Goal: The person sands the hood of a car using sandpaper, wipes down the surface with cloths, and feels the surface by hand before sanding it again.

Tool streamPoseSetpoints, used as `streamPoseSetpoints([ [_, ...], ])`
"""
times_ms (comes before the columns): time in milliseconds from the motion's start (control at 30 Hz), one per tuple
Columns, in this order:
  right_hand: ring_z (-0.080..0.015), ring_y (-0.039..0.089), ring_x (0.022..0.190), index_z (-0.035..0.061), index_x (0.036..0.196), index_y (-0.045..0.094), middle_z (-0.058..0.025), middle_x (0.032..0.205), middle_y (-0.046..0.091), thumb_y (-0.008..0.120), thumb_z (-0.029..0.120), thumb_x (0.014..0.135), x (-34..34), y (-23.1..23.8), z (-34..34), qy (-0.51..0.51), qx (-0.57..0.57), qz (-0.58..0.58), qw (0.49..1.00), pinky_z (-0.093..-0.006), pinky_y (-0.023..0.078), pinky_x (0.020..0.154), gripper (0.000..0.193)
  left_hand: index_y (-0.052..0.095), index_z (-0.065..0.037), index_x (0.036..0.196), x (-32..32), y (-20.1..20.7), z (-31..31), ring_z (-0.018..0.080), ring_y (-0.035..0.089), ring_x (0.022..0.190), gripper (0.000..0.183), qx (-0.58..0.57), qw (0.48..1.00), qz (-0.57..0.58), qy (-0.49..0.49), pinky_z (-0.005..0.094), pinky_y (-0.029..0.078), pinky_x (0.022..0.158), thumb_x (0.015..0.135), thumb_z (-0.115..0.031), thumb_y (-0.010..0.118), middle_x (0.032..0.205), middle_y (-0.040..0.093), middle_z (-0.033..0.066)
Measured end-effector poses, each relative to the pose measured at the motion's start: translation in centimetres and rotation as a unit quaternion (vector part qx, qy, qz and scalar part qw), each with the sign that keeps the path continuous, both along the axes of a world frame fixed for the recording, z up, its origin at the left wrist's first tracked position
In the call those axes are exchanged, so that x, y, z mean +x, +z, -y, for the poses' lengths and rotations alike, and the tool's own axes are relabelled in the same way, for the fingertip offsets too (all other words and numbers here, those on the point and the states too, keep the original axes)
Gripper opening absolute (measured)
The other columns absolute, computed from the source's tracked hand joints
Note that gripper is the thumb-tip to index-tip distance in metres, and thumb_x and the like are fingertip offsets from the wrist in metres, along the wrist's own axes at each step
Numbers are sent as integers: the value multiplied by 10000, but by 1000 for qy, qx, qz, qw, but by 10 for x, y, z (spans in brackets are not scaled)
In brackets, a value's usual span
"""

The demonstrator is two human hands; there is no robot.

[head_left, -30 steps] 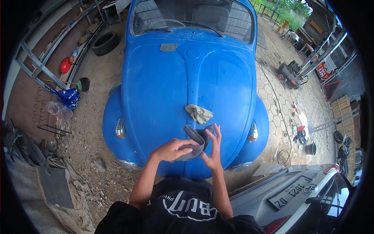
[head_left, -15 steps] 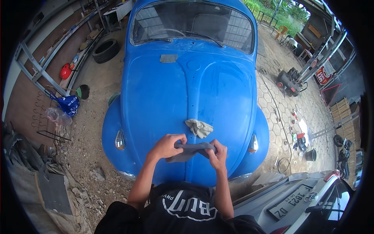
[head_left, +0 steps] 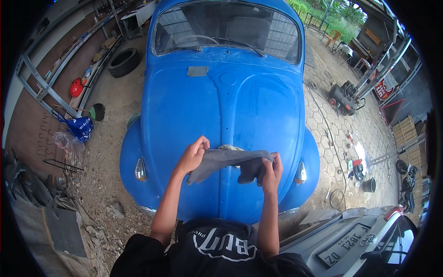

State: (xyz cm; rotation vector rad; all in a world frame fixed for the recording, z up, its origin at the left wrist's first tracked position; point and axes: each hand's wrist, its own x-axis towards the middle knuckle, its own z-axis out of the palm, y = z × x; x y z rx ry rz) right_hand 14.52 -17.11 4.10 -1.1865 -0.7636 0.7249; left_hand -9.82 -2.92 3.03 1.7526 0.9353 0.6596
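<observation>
A dark grey cloth (head_left: 226, 159) is stretched between my two hands above the front of a blue car's hood (head_left: 184, 115). My left hand (head_left: 193, 154) pinches its left end, and my right hand (head_left: 273, 167) pinches the right end, from which a loose fold hangs. A pale cloth (head_left: 229, 147) lies on the hood, mostly hidden behind the grey one. Farther up, near the windshield, a small grey rectangular piece (head_left: 198, 71) rests on the paint.
A silver car (head_left: 341, 240) stands close at the lower right. On the right paving are an air compressor (head_left: 344, 98), a hose and a dark bucket (head_left: 369, 185). A tyre (head_left: 124, 63), a broom head (head_left: 97, 112) and a blue bag (head_left: 80, 128) are on the left.
My hands have moved apart and slightly up, spreading the bunched grey cloth wide. It now covers most of the pale cloth from view.
</observation>
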Motion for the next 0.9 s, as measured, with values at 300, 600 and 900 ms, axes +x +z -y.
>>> streamPoseSetpoints([
  [300, -77, 518, 782, 33, 984, 563, 8, 834, 587, 656, 135, 982, -13, -13, 10, -57, -16, 16, 998, -243, 437, 726, 138, 659, -46, 1166, -16, 15, 18, 238, 689, 993, 433, 12, 989, -108, -95, 385, 516, 836, 877, -353, 751, 1021, 726, 124],
  [600, -121, 621, 779, -11, 984, 614, -95, 835, 685, 739, 234, 942, -6, 19, 24, -60, -144, 239, 958, -302, 502, 715, 278, 686, -32, 995, -40, 13, 20, 102, 637, 667, 281, -40, 994, -105, -4, 298, 480, 560, 803, -168, 840, 727, 673, 55],
  [900, -218, 619, 710, 9, 943, 646, -110, 784, 651, 793, 287, 889, 9, 7, 5, -170, -127, 472, 856, -355, 502, 675, 319, 672, -31, 941, -33, 12, 5, 124, 616, 764, 209, 91, 994, -22, 53, 322, 488, 684, 858, -177, 797, 817, 665, 41],
])
